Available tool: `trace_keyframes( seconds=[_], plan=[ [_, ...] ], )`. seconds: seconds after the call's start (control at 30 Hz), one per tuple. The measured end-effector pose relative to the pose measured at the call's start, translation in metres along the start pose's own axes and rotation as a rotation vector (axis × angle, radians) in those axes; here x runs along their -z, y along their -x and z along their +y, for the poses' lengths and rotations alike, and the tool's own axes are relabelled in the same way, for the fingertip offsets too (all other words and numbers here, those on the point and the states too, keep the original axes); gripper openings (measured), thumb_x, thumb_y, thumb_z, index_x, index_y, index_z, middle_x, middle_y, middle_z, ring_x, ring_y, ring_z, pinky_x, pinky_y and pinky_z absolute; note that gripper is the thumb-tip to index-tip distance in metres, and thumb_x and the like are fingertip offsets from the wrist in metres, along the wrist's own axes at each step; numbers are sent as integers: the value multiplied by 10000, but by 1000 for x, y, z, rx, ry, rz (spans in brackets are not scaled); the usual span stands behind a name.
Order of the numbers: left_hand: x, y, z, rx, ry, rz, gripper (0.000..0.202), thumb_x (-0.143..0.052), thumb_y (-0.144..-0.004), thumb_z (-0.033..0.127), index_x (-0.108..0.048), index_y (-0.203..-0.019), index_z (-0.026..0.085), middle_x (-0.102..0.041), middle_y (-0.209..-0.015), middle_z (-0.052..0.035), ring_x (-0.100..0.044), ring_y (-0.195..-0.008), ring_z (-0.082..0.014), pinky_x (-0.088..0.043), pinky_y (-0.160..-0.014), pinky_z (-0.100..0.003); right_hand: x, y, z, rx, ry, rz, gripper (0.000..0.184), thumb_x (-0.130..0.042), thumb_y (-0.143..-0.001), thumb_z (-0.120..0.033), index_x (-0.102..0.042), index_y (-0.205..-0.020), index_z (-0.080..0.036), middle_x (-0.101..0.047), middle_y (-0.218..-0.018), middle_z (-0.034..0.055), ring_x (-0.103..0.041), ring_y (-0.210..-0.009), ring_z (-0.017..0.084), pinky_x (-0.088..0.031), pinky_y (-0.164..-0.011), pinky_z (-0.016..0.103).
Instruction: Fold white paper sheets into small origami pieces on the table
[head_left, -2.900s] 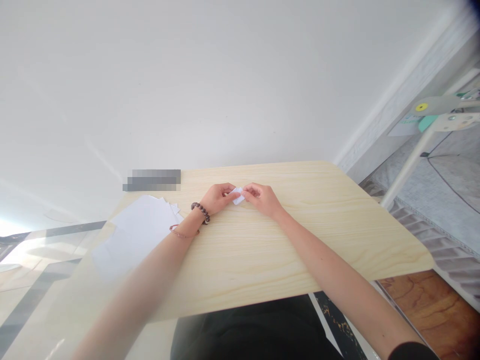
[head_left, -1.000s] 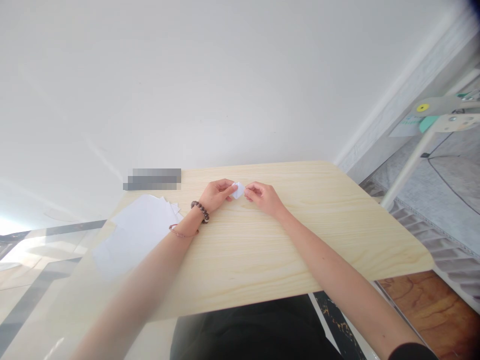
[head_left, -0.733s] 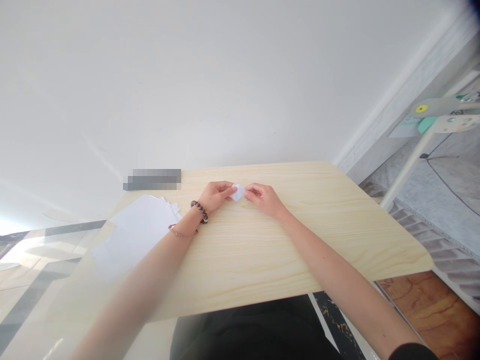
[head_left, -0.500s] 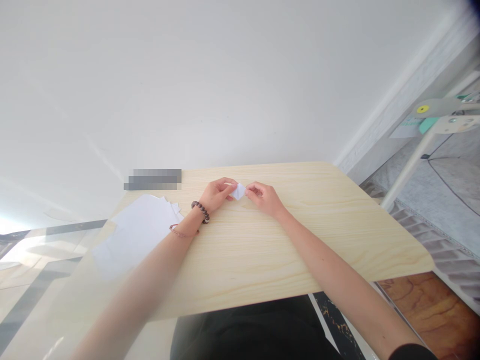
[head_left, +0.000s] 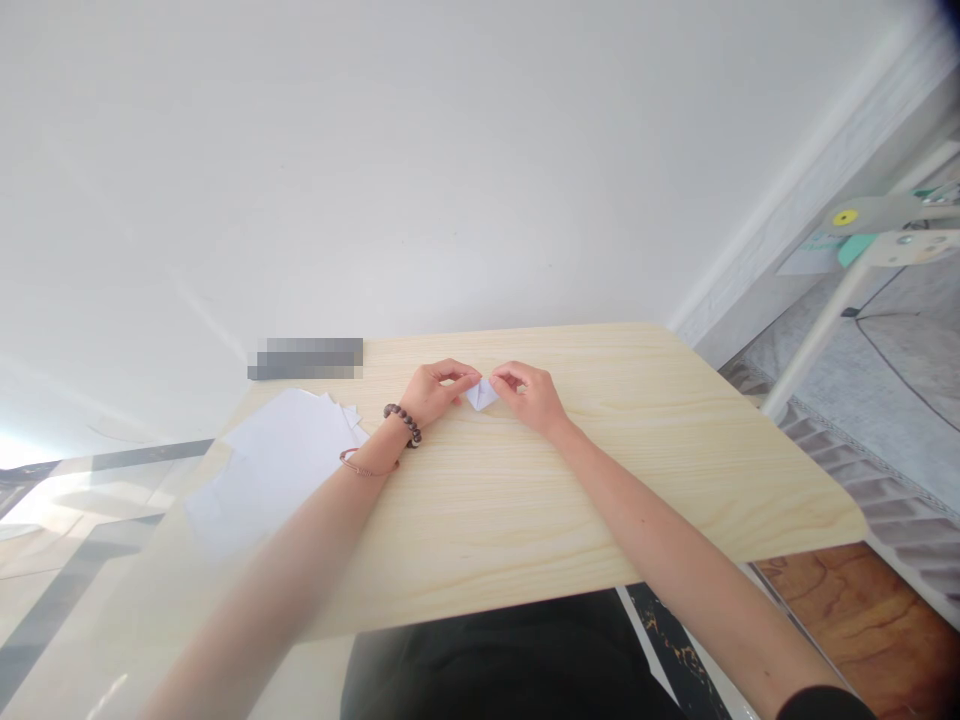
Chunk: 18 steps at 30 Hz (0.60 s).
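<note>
A small folded piece of white paper (head_left: 481,395) is held between my two hands above the far middle of the wooden table. My left hand (head_left: 442,388) pinches its upper left edge between thumb and fingers. From the other side, my right hand (head_left: 526,390) pinches the upper right edge. The paper's lower point faces me, and a crease line shows on it. The fingertips hide its upper corners. A dark beaded bracelet (head_left: 403,424) and a thin reddish one circle my left wrist.
Several white paper sheets (head_left: 277,470) lie overlapping on the left of the table (head_left: 525,530). A pixelated dark block (head_left: 306,359) covers the far left corner. A pale wall rises behind the table. At the right stands a white metal frame (head_left: 825,320).
Both hands have drawn slightly closer together at the paper's top edge. The folded paper has shifted a little toward me, and its point now faces down between the hands.
</note>
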<state>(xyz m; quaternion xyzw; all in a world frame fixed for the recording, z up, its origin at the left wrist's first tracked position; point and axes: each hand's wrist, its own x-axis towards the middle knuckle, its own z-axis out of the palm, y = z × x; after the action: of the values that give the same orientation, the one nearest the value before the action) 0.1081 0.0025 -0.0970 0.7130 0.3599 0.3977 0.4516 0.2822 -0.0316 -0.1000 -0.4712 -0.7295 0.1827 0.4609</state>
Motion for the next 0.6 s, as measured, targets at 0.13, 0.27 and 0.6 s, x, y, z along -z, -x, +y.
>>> trace_keyframes(
  seconds=[0.13,0.27,0.6],
  plan=[
    [1,-2,-3,20,77,42,352,-567,-698,446,-602,-827,120,-612,-883,-82,-555,-810,-182,-502,-590,-278,1,0,2,-40,-32,35,203,-445,-791,-347,-563,-770,-183,-599,-729,9,-559,-651,117,-415,-611,228],
    [1,-3,-3,24,185,68,305,-507,-759,425,-511,-864,139,-578,-1034,-109,-535,-941,-192,-514,-673,-309,2,0,3,-89,-102,48,238,-402,-815,-396,-515,-811,-186,-590,-759,10,-584,-623,109,-436,-624,234],
    [-1,-1,-4,-2,95,25,263,-424,-774,226,-405,-1034,193,-564,-952,-64,-573,-811,-135,-517,-615,-274,2,0,7,-137,-144,102,269,-369,-823,-441,-470,-831,-192,-586,-706,20,-608,-681,136,-453,-653,259]
  ],
)
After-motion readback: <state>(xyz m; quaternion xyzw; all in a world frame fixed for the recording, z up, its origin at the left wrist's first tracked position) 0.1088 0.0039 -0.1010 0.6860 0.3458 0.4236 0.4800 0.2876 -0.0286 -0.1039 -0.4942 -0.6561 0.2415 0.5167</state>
